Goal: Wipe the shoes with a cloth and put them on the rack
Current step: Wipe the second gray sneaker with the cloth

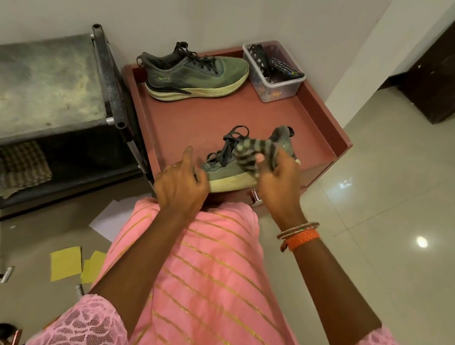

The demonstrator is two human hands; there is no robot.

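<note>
Two green-grey sneakers with pale soles lie on a reddish-brown cabinet top (186,124). One sneaker (193,77) rests at the back, toe pointing right. The near sneaker (226,172) sits at the front edge. My left hand (181,186) grips its toe end, forefinger raised. My right hand (275,183) holds a grey striped cloth (250,153) against the sneaker's upper by the laces. The metal rack (35,82) stands to the left, its top shelf bare.
A clear plastic box (273,81) with a remote and small items sits at the cabinet's back right corner. A checked cloth (17,166) lies on the rack's lower shelf. Yellow papers (66,263), white paper and small objects litter the floor at the left.
</note>
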